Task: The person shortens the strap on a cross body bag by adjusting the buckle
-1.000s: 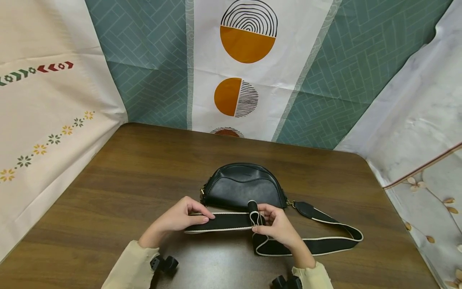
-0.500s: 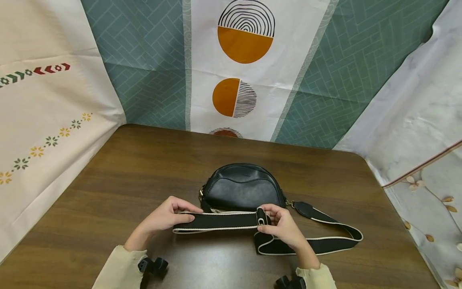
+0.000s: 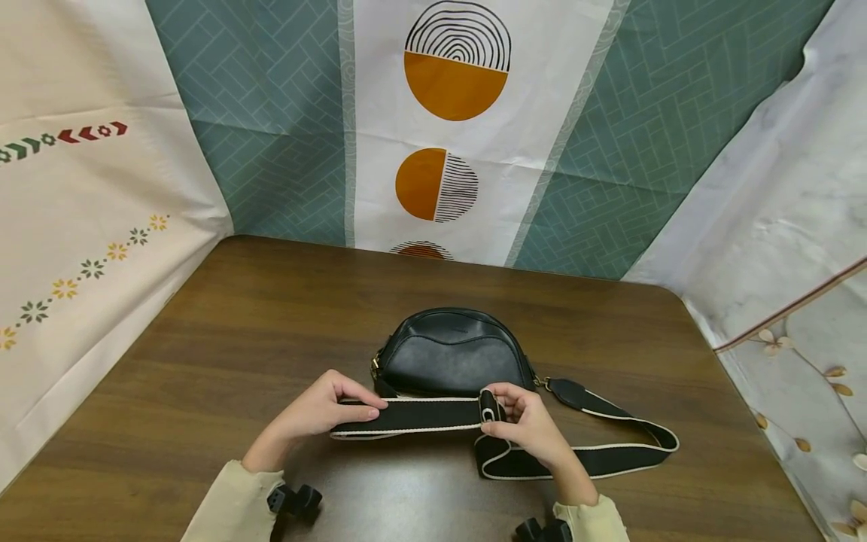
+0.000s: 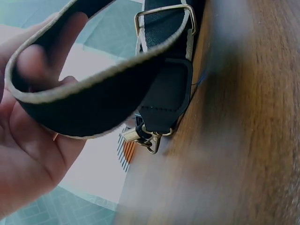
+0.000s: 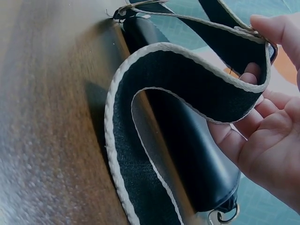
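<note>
A black half-moon handbag (image 3: 454, 365) stands on the table, its black strap (image 3: 423, 414) with cream edging stretched in front of it. My left hand (image 3: 325, 406) holds the strap's left bend between thumb and fingers; in the left wrist view the band (image 4: 89, 105) loops around the fingers. Behind it a gold rectangular buckle (image 4: 164, 8) and a gold clasp (image 4: 153, 143) show. My right hand (image 3: 524, 421) pinches the strap where it folds through a slider (image 5: 274, 54), partly hidden by the fingers. A slack curve of strap (image 5: 124, 122) hangs below that hand.
The remaining strap (image 3: 626, 457) lies in a loop on the brown wooden table (image 3: 203, 361) at right, joined to the bag's right end by a leather tab (image 3: 567, 391). Patterned cloths hang behind the table, including a teal one (image 3: 271, 128).
The upright fold of strap at my right hand has shrunk close to the slider. My left hand went left along the strap, then came slightly back right.
</note>
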`<state>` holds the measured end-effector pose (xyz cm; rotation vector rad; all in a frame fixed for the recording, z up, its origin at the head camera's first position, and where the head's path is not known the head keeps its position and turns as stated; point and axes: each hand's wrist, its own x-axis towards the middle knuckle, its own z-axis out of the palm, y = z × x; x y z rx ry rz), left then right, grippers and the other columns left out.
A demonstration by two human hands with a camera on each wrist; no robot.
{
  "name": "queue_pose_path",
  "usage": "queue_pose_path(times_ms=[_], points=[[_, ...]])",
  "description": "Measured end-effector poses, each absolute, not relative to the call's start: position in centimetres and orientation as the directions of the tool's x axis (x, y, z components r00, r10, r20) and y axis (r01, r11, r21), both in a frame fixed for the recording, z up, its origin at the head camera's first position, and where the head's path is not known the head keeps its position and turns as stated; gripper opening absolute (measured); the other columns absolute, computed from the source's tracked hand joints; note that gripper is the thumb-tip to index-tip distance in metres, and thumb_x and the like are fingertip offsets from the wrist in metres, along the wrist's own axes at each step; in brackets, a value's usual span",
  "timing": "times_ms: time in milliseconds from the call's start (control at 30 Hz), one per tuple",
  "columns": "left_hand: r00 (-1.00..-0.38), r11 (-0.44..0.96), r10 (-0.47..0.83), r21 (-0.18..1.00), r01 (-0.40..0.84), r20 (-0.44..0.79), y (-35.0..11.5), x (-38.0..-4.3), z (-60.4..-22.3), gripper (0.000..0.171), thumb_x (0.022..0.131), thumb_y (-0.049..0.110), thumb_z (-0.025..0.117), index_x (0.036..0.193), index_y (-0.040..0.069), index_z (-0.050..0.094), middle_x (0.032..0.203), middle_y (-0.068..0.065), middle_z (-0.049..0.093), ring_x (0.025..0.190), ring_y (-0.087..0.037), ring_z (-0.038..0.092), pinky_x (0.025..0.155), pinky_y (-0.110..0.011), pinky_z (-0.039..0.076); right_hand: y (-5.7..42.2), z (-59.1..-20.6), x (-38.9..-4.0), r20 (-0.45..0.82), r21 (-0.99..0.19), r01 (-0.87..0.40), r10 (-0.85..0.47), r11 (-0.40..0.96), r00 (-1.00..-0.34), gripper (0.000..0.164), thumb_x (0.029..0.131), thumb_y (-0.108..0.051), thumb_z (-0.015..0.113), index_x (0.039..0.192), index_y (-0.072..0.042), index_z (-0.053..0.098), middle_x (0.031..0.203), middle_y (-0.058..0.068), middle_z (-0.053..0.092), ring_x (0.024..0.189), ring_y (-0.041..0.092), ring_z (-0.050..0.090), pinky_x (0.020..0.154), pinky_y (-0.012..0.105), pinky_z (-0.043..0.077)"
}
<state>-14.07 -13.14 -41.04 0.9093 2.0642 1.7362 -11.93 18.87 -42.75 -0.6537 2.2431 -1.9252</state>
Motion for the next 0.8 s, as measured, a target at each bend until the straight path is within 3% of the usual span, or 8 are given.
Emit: queue_pose_path(times_ms=[800], points=[[-0.768,0.027,0.598,0.952,0.303,0.228,-15.3,-13.9,-40.9,0.012,0.080,-0.007,0.058,0.088,-0.011,0.065,0.086,-0.015,0.066,0.081,-0.010,0.061,0.069,-0.025,0.048,19.4,-42.6,-12.1,0.211,-0.948,-0.294,-0.452,0.121,-0.867,0.035,0.070,0.008,0.066,0.103,0.010,0.054,0.083,0.011,0.061,0.068,0.011,0.057,0.058,0.025,0.047]])
